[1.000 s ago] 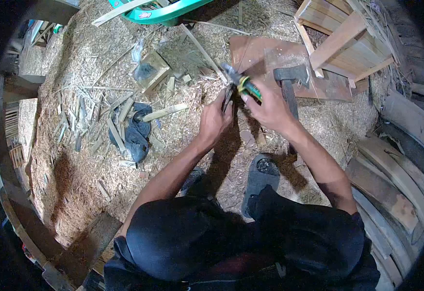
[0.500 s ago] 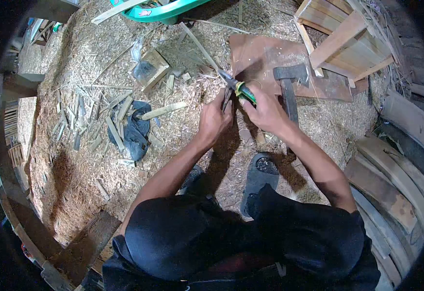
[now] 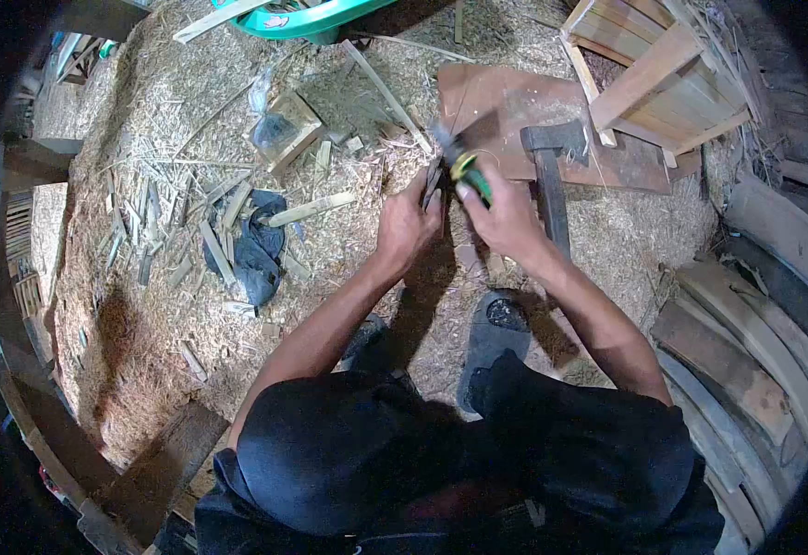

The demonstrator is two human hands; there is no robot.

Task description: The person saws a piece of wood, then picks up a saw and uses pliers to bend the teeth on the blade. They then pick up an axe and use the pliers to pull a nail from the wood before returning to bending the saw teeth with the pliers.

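Observation:
My right hand [image 3: 508, 220] is closed around the green-and-yellow handles of a pair of pliers [image 3: 466, 170], whose jaws are blurred and point up and to the left. Close by on the left, my left hand [image 3: 408, 231] pinches a thin dark strip [image 3: 433, 176] that sticks up from its fingers. The pliers' jaws are just above and right of the strip's tip. Beyond both hands, a narrow wood slat [image 3: 387, 95] lies on the shavings. A hatchet [image 3: 552, 185] rests on a brown board [image 3: 483, 97], to the right of my right hand.
Wood scraps [image 3: 150, 217] and a black plastic bag [image 3: 258, 250] lie at left, near a wooden block [image 3: 293, 129]. A green basin [image 3: 316, 20] stands at the top. Upper right is a slatted wooden piece [image 3: 649, 79]; curved planks [image 3: 746, 324] are stacked at right.
The pliers have shifted slightly and their jaws, crisp before beside the dark strip's tip, are now blurred and a little farther up from it. My left hand has barely moved.

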